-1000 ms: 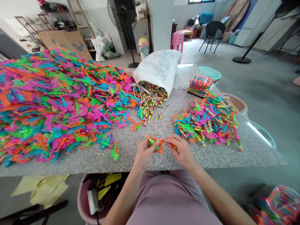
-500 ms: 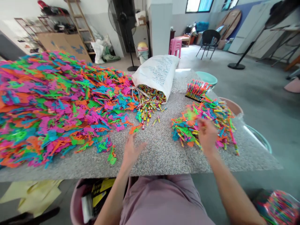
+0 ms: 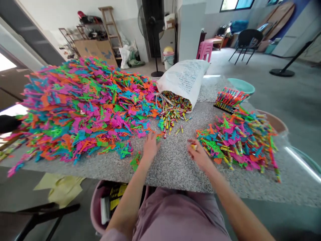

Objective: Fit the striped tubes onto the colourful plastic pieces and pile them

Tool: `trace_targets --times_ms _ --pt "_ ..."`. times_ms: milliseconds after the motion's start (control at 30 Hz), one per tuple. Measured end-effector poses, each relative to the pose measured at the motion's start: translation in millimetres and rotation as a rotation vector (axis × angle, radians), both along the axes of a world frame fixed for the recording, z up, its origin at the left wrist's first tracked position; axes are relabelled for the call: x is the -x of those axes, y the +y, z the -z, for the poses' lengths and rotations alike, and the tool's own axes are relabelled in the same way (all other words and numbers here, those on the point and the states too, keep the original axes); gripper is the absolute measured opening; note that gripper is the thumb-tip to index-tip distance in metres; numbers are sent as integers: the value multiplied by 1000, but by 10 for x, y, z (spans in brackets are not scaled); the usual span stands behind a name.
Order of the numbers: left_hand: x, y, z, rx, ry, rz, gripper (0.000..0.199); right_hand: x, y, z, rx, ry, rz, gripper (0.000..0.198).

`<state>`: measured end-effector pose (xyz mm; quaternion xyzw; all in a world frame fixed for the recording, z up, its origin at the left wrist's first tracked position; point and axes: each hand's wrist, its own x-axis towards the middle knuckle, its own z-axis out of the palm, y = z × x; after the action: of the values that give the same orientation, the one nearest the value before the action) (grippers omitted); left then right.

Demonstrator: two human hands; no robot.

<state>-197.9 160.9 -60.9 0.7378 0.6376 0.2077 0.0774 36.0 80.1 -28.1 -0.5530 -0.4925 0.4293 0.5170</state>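
Note:
My left hand [image 3: 150, 147] reaches over the stone table with thumb and fingers apart. Its fingertips are at an orange plastic piece [image 3: 159, 135], though I cannot tell whether they touch it. A green flat piece [image 3: 135, 162] lies just left of that wrist. My right hand [image 3: 200, 156] is closed on a small yellow tube [image 3: 194, 146], which shows between the fingers. Beside it is a pile of toy-gun-shaped pieces with patterned tubes attached [image 3: 235, 140]. More short tubes [image 3: 173, 117] spill from a white woven sack [image 3: 182, 80] ahead of my hands.
A big heap of bright flat plastic pieces [image 3: 85, 107] covers the table's left side. Upright tubes stand in a black rack [image 3: 223, 108] at the right. A turquoise basin [image 3: 242, 85] and a brownish basin [image 3: 277, 122] stand beyond the right edge; a pink tub [image 3: 96, 211] is below the front.
My right hand has moved left, away from the right pile; the blurred green-and-orange piece it had is gone from it. The left hand has moved forward to the orange piece. The view has turned left.

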Motion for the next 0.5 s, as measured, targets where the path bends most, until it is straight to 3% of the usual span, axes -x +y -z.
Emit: trace_targets --times_ms 100,200,233,300,400,500 --pt "-7 283 -46 80 -83 23 36 252 -46 16 163 266 -155 30" --pt "85 217 -82 61 -152 -47 27 215 -72 -8 129 261 -173 32" --pt "89 124 -102 62 -260 -81 27 190 -78 -13 108 222 -163 33" --pt "8 -129 -168 129 -663 -135 28 169 -84 -27 62 128 -124 34" --pt "-312 -531 -320 380 -1350 -129 35 217 -92 -78 0 43 -54 36" --pt "-638 -774 -464 464 -1563 -100 35 261 -121 -159 -66 -19 -26 33"
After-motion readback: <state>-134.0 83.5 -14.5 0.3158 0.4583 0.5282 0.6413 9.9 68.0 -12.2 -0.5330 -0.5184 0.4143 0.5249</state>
